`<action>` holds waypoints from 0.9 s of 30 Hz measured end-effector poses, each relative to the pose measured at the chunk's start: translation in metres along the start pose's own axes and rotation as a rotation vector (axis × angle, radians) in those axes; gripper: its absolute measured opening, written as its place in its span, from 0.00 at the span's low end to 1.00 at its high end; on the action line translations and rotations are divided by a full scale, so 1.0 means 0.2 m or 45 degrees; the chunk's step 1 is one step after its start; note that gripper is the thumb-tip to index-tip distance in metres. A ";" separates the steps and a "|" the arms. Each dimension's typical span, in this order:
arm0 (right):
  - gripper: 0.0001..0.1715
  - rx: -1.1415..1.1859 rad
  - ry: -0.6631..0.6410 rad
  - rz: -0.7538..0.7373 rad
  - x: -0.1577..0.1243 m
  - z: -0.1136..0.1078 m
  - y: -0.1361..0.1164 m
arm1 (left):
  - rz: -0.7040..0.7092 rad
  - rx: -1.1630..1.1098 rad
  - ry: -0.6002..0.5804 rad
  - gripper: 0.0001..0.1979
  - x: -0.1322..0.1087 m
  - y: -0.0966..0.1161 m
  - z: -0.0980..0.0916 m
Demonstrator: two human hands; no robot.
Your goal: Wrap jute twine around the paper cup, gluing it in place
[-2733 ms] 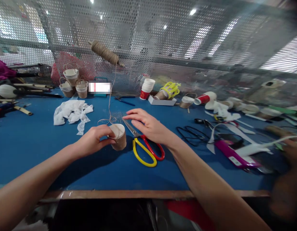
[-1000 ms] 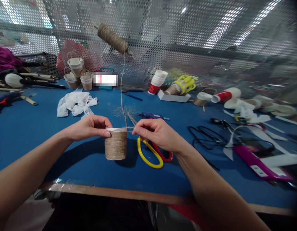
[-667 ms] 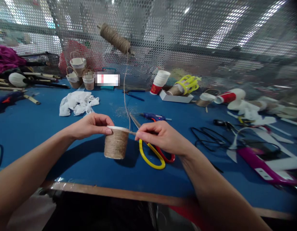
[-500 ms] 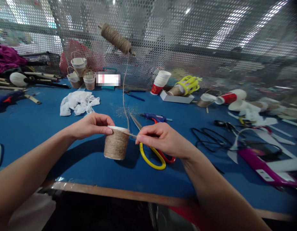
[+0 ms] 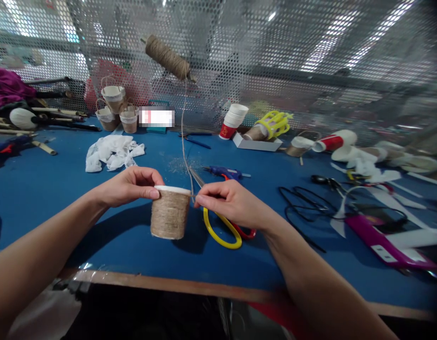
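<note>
My left hand [image 5: 135, 186] pinches the white rim of a paper cup [image 5: 170, 215] whose side is wrapped in brown twine. At the cup's right edge, the fingertips of my right hand [image 5: 221, 203] are closed on the twine [image 5: 184, 141]. That strand runs up to a twine spool [image 5: 167, 56] on a slanted rod in front of the mesh. Below my right hand lie scissors [image 5: 221, 238] with one yellow and one red handle, their blades partly hidden. Just behind them rests a blue glue gun [image 5: 223, 172].
Crumpled white cloth [image 5: 114, 151] lies left of centre. Behind it stand several twine-covered little buckets [image 5: 114, 101]. Stacked paper cups [image 5: 234, 120] and a white box [image 5: 257, 143] are at the back. Black cable [image 5: 292, 203] and a purple power strip [image 5: 388, 245] lie at right.
My right hand has come slightly left, closer to the cup, and the twine beside the rim hangs slacker. The cup has turned a little in my left hand. The whole view has shifted slightly.
</note>
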State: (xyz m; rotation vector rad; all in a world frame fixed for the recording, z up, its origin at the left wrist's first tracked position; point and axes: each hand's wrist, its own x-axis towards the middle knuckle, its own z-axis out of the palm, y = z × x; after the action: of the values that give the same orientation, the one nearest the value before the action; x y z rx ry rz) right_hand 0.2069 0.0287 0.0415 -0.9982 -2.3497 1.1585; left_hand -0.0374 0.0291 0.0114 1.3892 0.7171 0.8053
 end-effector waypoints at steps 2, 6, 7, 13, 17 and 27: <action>0.15 0.004 -0.003 0.002 0.00 0.00 0.00 | 0.002 -0.010 0.006 0.10 0.00 0.01 0.00; 0.14 0.003 0.006 -0.003 0.00 0.00 0.00 | 0.004 -0.016 -0.002 0.10 -0.01 0.01 0.00; 0.14 0.004 0.008 -0.006 0.00 0.00 0.00 | 0.009 -0.020 -0.011 0.09 -0.01 0.01 0.00; 0.09 0.187 0.046 0.031 0.01 0.02 0.01 | 0.062 -0.092 -0.059 0.09 -0.01 0.01 0.01; 0.09 0.506 0.000 0.017 0.02 0.04 0.02 | 0.111 -0.142 -0.082 0.08 -0.01 0.00 0.01; 0.09 0.947 -0.126 0.102 0.03 0.07 0.05 | 0.095 -0.238 -0.079 0.08 -0.01 -0.01 0.04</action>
State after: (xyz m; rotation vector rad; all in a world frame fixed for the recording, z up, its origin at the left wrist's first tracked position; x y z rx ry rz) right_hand 0.1985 0.0286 0.0250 -0.7649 -1.6926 1.9341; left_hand -0.0322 0.0235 0.0090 1.2722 0.5307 0.8620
